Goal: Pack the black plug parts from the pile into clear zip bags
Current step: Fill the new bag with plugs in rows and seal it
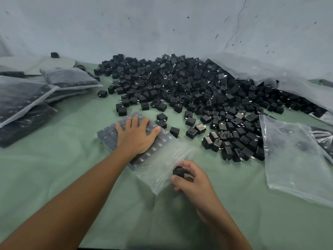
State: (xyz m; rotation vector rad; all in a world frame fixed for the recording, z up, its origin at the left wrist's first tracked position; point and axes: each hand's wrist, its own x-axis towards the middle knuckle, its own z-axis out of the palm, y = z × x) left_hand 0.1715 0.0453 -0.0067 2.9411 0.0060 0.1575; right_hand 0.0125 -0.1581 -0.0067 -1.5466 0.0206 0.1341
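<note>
One wide-angle view is provided, taken from the person's head and directed forward and down onto the desk (72,168). The camera sits close to the work: both forearms enter from the bottom edge, the left hand (137,136) and right hand (191,179) fall near mid-frame, the pile (189,83) lies beyond them, and the wall (162,24) fills the upper part of the frame.

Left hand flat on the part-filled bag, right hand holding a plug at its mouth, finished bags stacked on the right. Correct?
No: the head view shows the finished bags stacked on the left. The rest holds: the left hand lies flat on the part-filled bag and the right hand holds a plug at its mouth.
</note>
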